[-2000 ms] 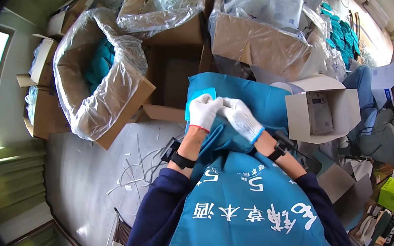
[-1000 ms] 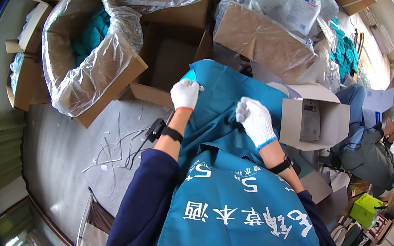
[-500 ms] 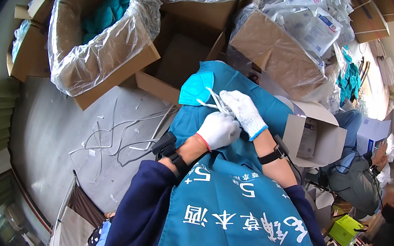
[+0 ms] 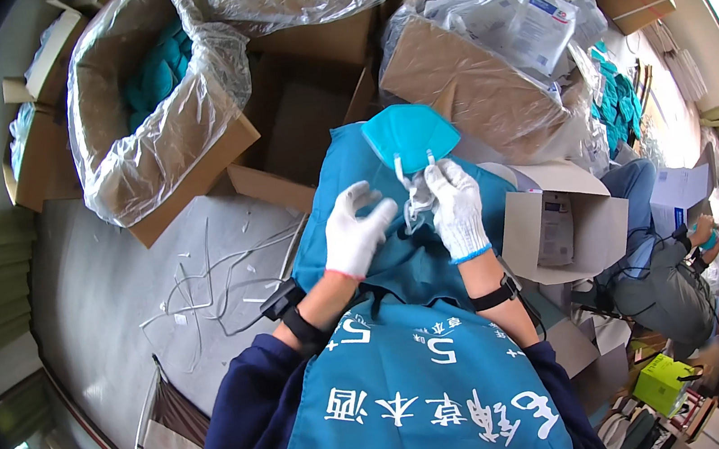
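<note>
A teal folded face mask (image 4: 409, 134) lies over my lap on the blue apron (image 4: 413, 354), its white straps bunched below it. My right hand (image 4: 458, 211), in a white knitted glove, pinches these straps beside the mask's lower edge. To the left, my left hand (image 4: 358, 229), gloved the same way, is apart from the mask with its fingers spread and curved, holding nothing.
A plastic-lined carton (image 4: 189, 170) of teal masks stands at far left, next to an open brown box (image 4: 291, 115). Packaged bags (image 4: 534, 29) overfill a carton at far right. Nearer is a white box (image 4: 520, 235). White cords (image 4: 218, 288) lie on the floor. A co-worker (image 4: 665, 302) sits right.
My left hand has let go of the straps and moved left, opening its fingers. The mask has shifted right and turned, while my right hand keeps the straps.
</note>
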Available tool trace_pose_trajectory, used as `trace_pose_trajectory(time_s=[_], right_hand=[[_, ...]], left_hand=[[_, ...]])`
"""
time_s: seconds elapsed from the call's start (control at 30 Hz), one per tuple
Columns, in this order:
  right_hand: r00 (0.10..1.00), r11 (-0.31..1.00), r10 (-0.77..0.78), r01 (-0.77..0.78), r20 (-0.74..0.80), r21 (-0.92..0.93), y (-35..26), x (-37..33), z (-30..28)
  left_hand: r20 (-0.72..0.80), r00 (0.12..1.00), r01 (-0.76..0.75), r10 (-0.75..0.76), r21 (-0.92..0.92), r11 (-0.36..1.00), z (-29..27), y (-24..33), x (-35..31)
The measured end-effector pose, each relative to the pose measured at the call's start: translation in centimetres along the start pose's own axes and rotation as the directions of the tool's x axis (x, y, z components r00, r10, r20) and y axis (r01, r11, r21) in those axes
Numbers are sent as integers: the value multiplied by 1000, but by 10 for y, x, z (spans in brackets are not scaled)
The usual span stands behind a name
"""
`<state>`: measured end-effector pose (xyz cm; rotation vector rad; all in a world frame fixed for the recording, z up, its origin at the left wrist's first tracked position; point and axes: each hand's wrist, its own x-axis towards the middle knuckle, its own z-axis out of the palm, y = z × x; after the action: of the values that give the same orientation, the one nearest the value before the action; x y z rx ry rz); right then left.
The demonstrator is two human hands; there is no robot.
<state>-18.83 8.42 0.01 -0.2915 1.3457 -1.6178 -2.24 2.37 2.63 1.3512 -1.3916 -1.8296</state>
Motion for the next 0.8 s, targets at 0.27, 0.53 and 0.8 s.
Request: trace_pose_trajectory(time_s=[0.27,0.53,0.8], right_hand=[[957,855,259,-164,131,-492,-19,-41,-3],[1000,999,-16,16,3,-32,-20,-43,-6],[871,340,251,-487,422,804,-47,-37,-7]], left_hand=[[-63,995,-92,75,-338,937,15,-9,49],[389,901,430,-195,-733,527,24,-35,57],[59,991,133,-121,-305,943,46,0,41]])
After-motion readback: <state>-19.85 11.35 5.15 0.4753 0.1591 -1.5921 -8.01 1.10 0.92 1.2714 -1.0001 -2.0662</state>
